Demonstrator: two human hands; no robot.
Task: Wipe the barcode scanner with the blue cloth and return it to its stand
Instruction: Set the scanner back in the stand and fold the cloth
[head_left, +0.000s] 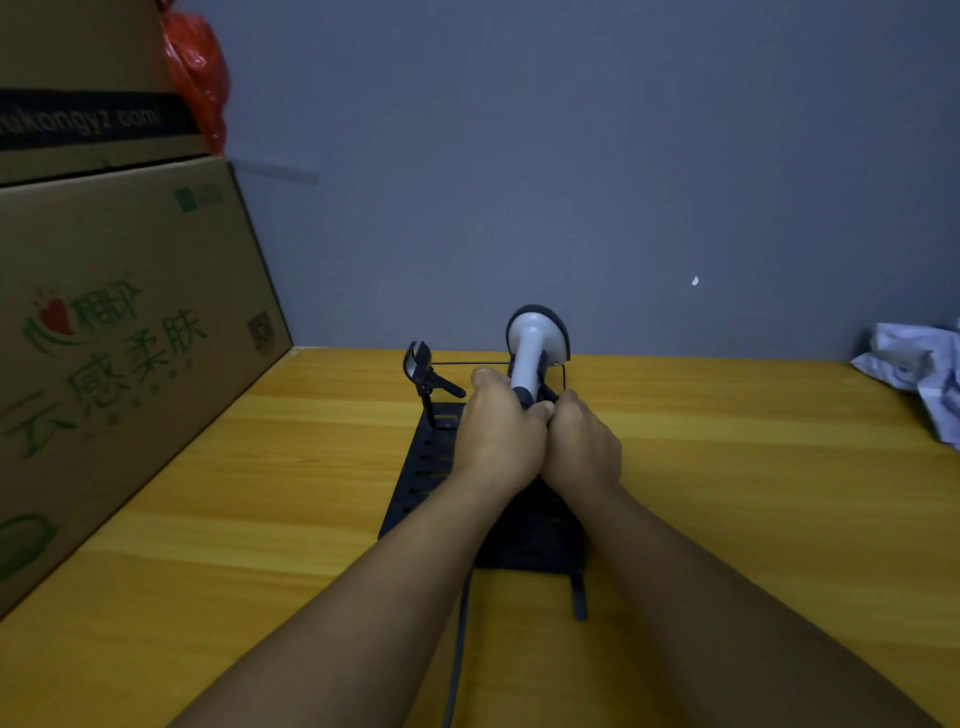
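In the head view, a yellow wooden worktop (727, 519) ran up to a grey wall (571, 156). Both bare forearms reached forward from the bottom edge and met near the middle. The left hand (498, 436) was closed around the lower part of the scanner's handle, its fingers (540, 413) curled round the grip and the thumb up along the left side. The right hand (582, 447) lay touching the left, knuckles up; its fingers were tucked out of sight at the base of the handle, so I could not tell whether they gripped the scanner or the stand.

The scanner (532, 343), white with a dark rim round its head, stood upright with the head above both hands and facing away toward the wall. Below the hands lay the black slotted base of the stand (431, 467), flat on the worktop. A second, empty black cradle (421, 364) rose from the base's far left corner, apart from the scanner. A dark cable (457, 649) ran from the base toward the near edge.

A pale blue crumpled cloth (919, 374) lay at the far right of the worktop, well apart from the hands. Cardboard boxes (119, 338) were stacked at the left, with a red plastic bag (200, 73) beside the upper one.
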